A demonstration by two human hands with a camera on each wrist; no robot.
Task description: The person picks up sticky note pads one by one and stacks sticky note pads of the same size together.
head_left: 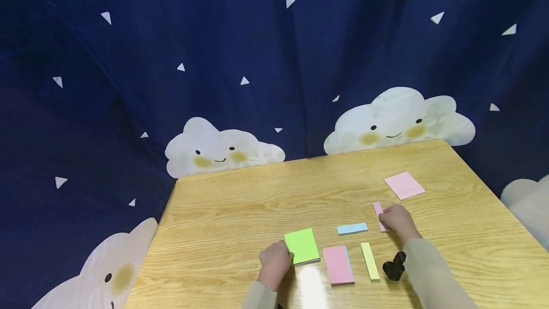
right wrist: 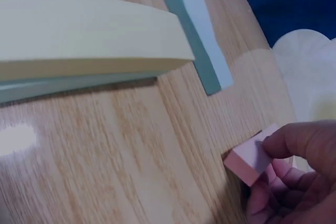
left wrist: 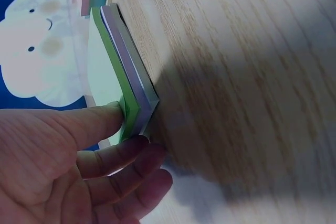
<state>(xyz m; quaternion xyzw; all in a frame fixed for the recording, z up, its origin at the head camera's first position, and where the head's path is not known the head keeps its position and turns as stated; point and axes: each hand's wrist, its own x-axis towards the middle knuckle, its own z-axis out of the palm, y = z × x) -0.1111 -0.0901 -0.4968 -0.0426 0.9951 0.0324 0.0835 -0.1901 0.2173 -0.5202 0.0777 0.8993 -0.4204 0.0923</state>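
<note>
My left hand [head_left: 273,260] pinches the near left edge of a square sticky note stack [head_left: 302,246], bright green on top. The left wrist view shows purple and pale layers under the green [left wrist: 128,66], with the thumb on top and fingers against the edge. Over on the right, my right hand [head_left: 400,223] holds a narrow pink sticky note pad [head_left: 378,210] between thumb and fingers; its end [right wrist: 247,163] shows in the right wrist view. Between the hands lie a pink pad with a blue edge [head_left: 339,265], a narrow blue pad [head_left: 352,229] and a narrow yellow pad [head_left: 370,261].
A square pale pink pad [head_left: 404,185] lies at the back right of the wooden table [head_left: 223,223]. Behind the table hangs a dark blue curtain [head_left: 240,37] with clouds on it. A small black object [head_left: 394,266] is beside the right sleeve.
</note>
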